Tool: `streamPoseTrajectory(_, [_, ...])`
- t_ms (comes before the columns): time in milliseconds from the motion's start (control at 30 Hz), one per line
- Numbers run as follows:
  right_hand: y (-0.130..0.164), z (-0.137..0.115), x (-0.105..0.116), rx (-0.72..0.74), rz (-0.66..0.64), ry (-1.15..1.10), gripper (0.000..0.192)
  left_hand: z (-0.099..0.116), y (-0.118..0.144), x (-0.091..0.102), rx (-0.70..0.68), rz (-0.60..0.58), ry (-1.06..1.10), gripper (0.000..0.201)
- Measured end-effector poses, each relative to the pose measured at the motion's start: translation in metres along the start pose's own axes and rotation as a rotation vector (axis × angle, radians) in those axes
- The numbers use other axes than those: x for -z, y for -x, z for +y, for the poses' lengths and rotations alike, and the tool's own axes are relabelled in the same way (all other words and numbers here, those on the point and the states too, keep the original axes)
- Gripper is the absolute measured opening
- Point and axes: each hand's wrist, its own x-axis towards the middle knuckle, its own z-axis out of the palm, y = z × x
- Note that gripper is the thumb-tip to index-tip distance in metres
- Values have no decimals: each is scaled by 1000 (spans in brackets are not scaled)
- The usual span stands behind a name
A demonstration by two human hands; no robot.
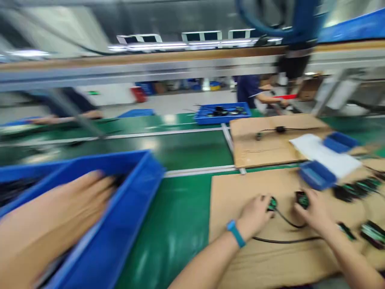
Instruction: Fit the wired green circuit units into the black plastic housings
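My left hand (255,212), with a teal band on its wrist, pinches a small green-and-black part (272,204). A black cable (288,221) runs from that part and curves under my right hand. In my right hand (315,210) is a black squarish piece (301,199) with green on its face. Both hands are over a cardboard sheet (231,200), and the two pieces are apart. Motion blur hides their finer details. Another black cable (285,241) crosses the cardboard below my hands.
At left, another person's hand (69,212) reaches into a blue bin (141,192) of dark parts. Several black-and-green parts (357,189) lie at right, near a small blue tray (318,175) and white paper (325,154). Beyond is a second cardboard sheet (258,148). A metal beam (180,74) spans overhead.
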Motion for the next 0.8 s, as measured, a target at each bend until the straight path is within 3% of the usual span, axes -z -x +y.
streamPoseTrajectory(100, [40, -25, 18, -52, 31, -14, 58, -19, -10, 1, -95, -56, 27, 54])
streamPoseTrajectory(267, [99, -49, 24, -182, 147, -127, 54, -46, -36, -14, -167, -154, 13, 57])
streamPoseTrajectory(400, [123, -50, 16, -462, 57, -225, 66, -50, -53, -23, -222, -195, -44, 58])
streamPoseTrajectory(500, [126, -45, 7, -495, 3, -248, 69, -50, -71, -29, -254, -197, -112, 61])
streamPoseTrajectory(600, [129, -29, 3, -430, -15, -200, 74, -41, -90, -34, -276, -202, -161, 62])
streamPoseTrajectory(667, [136, -13, 7, -362, -12, -150, 77, -23, -96, -34, -265, -209, -189, 62])
streamPoseTrajectory(800, [143, 15, 17, -134, 179, -76, 54, 30, -70, -13, -247, -271, -225, 56])
